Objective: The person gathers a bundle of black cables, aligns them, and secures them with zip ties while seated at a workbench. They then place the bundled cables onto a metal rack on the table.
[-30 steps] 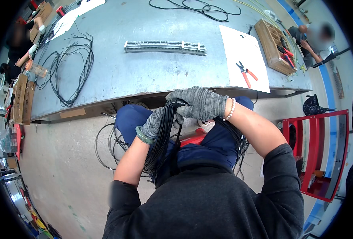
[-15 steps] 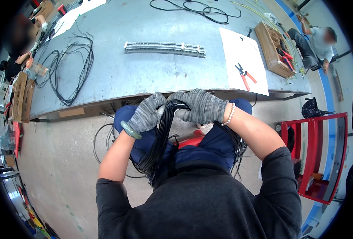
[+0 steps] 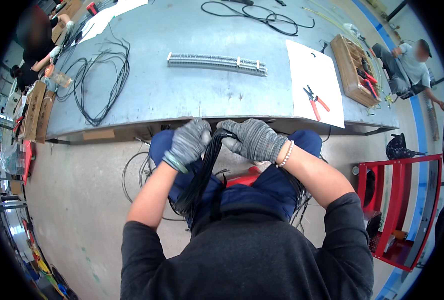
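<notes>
both hands gloved in grey knit, held close together just below the near edge of the worktop [image 3: 192, 95], over the person's lap. left hand [image 3: 189, 142] closed around a thick bundle of black wires [image 3: 202, 172]; the bundle runs from the hands down toward 7 o'clock across the blue trousers [image 3: 252, 192] and ends in a loose spread at the thigh. right hand [image 3: 254, 140] also closed on the top of the same bundle, at 3 o'clock of the left hand, fingers curled over where the wires bend; a pale bead bracelet [image 3: 283, 155] sits at that wrist. whether the two hands touch each other cannot be told. more black wire hangs beside the right leg at 5 o'clock of the hands. on the worktop: a long grey terminal strip [image 3: 217, 62] at 12 o'clock of the hands, well apart from them; a white sheet [image 3: 314, 75] at 1 o'clock with red-handled pliers [image 3: 314, 100] lying on it; a wooden tray [image 3: 352, 70] of small tools just beyond the sheet, at its 2 o'clock; loops of black cable [image 3: 102, 80] at 10 o'clock; another black cable coil [image 3: 254, 15] at the far edge. a red rack [image 3: 399, 200] stands on the floor at 3 o'clock. one other person sits at the far right corner, another at the far left end of the worktop.
</notes>
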`<state>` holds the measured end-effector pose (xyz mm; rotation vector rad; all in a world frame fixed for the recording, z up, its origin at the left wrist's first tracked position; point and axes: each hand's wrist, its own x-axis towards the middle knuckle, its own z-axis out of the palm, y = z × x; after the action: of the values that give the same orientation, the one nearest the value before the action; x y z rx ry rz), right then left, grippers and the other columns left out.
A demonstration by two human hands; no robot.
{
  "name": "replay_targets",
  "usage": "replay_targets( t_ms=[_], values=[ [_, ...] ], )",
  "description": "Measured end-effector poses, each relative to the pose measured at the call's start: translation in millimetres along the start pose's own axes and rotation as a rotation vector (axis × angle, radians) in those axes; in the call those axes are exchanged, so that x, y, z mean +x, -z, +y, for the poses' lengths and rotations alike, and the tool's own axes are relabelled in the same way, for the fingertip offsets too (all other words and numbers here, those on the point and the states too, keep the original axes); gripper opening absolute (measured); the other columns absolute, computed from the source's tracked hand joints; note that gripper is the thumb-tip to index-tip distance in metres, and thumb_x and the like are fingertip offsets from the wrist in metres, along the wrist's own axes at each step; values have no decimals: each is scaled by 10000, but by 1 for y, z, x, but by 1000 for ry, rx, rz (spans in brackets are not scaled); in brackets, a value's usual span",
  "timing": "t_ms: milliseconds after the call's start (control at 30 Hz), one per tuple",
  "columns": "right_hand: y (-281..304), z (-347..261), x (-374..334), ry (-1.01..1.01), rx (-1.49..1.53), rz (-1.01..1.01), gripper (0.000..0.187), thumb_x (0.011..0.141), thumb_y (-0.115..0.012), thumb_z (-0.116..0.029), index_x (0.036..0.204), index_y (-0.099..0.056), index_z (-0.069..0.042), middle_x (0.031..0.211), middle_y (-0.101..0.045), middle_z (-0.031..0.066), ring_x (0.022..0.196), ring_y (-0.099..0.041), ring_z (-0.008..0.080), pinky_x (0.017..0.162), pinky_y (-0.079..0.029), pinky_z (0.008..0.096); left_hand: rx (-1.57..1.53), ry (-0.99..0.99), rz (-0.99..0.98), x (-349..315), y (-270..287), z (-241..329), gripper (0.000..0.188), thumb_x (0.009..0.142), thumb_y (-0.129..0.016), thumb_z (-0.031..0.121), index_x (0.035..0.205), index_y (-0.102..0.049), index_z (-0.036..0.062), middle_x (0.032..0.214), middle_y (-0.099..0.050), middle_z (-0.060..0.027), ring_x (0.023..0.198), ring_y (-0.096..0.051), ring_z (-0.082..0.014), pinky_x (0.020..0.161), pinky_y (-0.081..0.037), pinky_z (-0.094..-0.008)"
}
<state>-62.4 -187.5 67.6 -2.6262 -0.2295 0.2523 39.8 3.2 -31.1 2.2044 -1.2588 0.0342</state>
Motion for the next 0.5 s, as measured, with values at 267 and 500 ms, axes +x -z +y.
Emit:
replay_targets(
  t_ms=[267, 500],
  values=[
    [-8, -2, 8, -65, -31, 106, 365, 894, -510, -359, 1073, -556, -44, 751, -649, 196, 724, -647, 366, 678, -507, 467, -429, 325, -158, 16, 66, 30, 217, 897, -515, 203, 911, -629, 18, 805, -622, -174, 750, -596, -331, 693, -479, -398],
    [-3, -3, 13, -157, -35, 73, 350, 905, -493, -360, 1032, -556, -40, 711, -637, 202, 697, -640, 383, 647, -501, 480, -438, 325, -84, 12, 60, 57, 261, 941, -470, 173, 847, -618, -20, 700, -597, -111, 678, -556, -211, 683, -459, -345]
  ],
)
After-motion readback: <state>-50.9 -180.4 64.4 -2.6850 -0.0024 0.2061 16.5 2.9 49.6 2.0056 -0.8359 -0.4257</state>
